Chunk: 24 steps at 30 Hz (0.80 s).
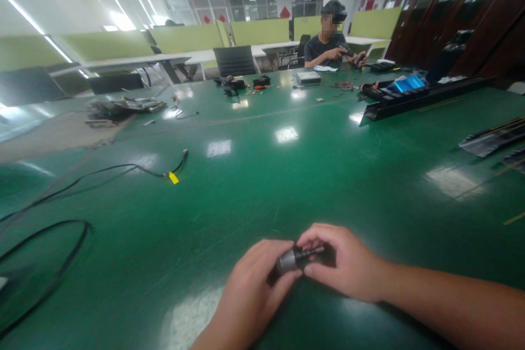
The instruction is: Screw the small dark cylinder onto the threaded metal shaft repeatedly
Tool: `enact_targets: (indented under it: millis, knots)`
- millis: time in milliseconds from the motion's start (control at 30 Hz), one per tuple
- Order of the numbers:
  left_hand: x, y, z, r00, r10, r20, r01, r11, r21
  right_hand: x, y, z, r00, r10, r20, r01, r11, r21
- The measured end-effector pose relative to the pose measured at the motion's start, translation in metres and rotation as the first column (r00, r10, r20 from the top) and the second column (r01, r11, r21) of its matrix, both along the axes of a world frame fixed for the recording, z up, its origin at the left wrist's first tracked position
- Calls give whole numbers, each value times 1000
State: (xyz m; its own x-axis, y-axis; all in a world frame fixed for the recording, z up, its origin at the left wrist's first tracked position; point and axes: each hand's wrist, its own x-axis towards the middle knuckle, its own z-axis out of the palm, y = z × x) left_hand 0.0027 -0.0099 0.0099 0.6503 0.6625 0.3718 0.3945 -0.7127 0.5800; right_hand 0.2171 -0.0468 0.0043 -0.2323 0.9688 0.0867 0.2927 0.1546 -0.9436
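A dark grey cylinder with a thin shaft [288,261] lies between my two hands, low in the head view. It looks like a drill chuck or a small motor, but its exact kind does not show. My left hand [256,279] is wrapped round its thick body, thumb below and fingers above. The shaft points right, into the curve of my right hand [350,262]. The thumb and fingertips of that hand close about the front end of the cylinder, beside the shaft. Both hands are just above the green tabletop [229,202].
A black cable with a yellow tag [174,178] runs across the left side. Another black cable [76,224] loops nearer. A long black channel [430,99] lies at the far right. Across the table a person [326,46] sits holding a dark object. Tools and parts [232,85] lie there too.
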Motion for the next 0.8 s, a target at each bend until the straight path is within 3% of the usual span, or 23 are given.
enact_targets:
  millis: [600, 800]
  knots:
    - [1, 2, -7, 995, -61, 74, 59, 998, 26, 1, 0, 0, 997, 1, 74, -3, 1000, 31]
    - [0, 0, -8, 997, -15, 74, 15, 1000, 3, 1, -1, 1, 997, 17, 74, -19, 1000, 17]
